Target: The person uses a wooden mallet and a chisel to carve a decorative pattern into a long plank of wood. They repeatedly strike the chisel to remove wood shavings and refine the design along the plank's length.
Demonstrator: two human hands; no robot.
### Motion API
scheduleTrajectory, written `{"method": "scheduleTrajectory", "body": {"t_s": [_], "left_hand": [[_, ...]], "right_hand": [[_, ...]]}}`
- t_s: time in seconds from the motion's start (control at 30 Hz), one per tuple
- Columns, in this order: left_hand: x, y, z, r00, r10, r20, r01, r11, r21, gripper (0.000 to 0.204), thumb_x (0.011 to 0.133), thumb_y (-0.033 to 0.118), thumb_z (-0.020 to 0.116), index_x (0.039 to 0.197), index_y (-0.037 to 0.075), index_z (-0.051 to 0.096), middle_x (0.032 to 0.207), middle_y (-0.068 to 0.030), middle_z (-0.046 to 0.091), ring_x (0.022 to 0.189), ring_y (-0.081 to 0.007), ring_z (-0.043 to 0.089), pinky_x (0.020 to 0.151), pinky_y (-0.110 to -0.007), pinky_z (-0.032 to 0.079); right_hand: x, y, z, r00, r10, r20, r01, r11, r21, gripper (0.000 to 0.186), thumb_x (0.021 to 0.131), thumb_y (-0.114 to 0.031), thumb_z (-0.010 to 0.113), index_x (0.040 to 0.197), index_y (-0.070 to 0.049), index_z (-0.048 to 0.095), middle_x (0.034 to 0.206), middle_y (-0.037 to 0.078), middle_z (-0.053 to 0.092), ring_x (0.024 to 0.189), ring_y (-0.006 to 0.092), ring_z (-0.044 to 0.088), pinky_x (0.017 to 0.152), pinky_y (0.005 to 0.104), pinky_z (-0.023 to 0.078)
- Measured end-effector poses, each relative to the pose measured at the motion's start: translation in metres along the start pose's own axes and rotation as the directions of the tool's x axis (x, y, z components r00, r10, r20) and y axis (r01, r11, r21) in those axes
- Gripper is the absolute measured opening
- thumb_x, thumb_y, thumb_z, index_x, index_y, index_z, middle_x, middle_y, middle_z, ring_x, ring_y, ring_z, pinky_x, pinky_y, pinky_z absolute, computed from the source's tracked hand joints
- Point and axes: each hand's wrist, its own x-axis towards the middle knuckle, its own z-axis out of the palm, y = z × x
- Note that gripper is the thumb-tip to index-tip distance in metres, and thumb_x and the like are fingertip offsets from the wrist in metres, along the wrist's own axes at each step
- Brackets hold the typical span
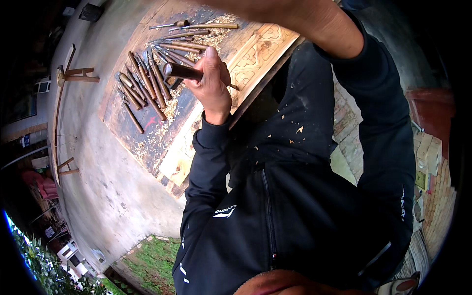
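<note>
Left hand (212, 81) closed round the dark handle of a carving chisel (184, 72), thumb up, shank toward the carved board (255, 56); presumably held so to steer the edge. Right hand (275, 11) raised, cut off by the upper edge; grip cannot be told. Board lies along the near side of the workbench (167, 12). Beyond, loose chisels (221, 25) among wood shavings (223, 18), handles mostly personward, likely for quick picking.

Grey concrete floor (123, 196), green grass (157, 260)
</note>
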Motion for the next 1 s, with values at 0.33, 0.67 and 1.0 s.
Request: {"method": "scheduleTrajectory", "body": {"t_s": [0.33,0.67,1.0], "left_hand": [[-0.024,0.003,-0.024,0.999,0.027,-0.036,-0.032,0.987,-0.157,0.051,0.108,0.027,0.059,0.063,0.009,0.045,0.056,0.0017,0.041,0.047,-0.0064,0.033,0.045,-0.027,0.02],[-0.018,0.0,0.005,0.963,0.139,-0.231,-0.11,0.985,0.133,0.052,0.109,0.029,0.058,0.064,0.006,0.05,0.052,0.0036,0.041,0.046,-0.0047,0.035,0.046,-0.025,0.022],[-0.021,0.004,0.011,0.917,0.186,-0.352,-0.138,0.978,0.158,0.053,0.111,0.028,0.056,0.063,0.008,0.044,0.053,0.0041,0.036,0.046,-0.0051,0.03,0.045,-0.027,0.02]], "right_hand": [[-0.028,-0.02,0.006,0.96,0.172,0.222,-0.188,0.981,0.052,0.015,0.071,-0.001,0.066,0.085,-0.003,0.061,0.075,0.017,0.068,0.074,0.0393,0.07,0.061,0.0483,0.053],[-0.044,-0.037,-0.005,0.934,0.286,0.215,-0.334,0.912,0.239,0.035,0.063,-0.002,0.068,0.097,0.0,0.067,0.078,0.022,0.068,0.076,0.0439,0.069,0.066,0.0483,0.055],[-0.036,-0.029,-0.023,0.92,0.383,0.086,-0.375,0.795,0.476,0.038,0.077,-0.014,0.081,0.11,0.001,0.071,0.085,0.016,0.072,0.078,0.0224,0.071,0.073,0.036,0.056]]}}
